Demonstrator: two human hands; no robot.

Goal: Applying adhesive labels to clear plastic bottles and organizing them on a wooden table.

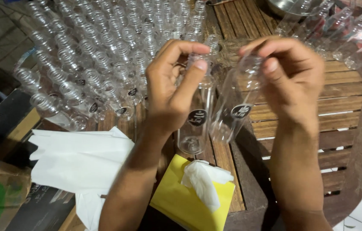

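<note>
Holding one clear plastic bottle in each hand, a person works over a round slatted wooden table [343,107] in the centre of the frame. The left hand [170,92] pinches the neck of the left bottle [196,124] between thumb and curled fingers; this bottle stands nearly upright, its long axis vertical in the frame, mouth toward the top and base toward the bottom. The right hand [292,79] closes thumb and forefinger round the neck of the right bottle [234,109], which tilts, mouth toward the upper right and base toward the lower left. Both carry a small round black label and neither has a cap. In the upper left stands a dense crowd of uncapped bottles [104,55], several already labelled; more bottles lie along the upper right [339,30]. Judging by this, many are done and capping remains. A yellow tissue pack [189,196] sits at lower centre, white paper [78,158] at lower left.
</note>
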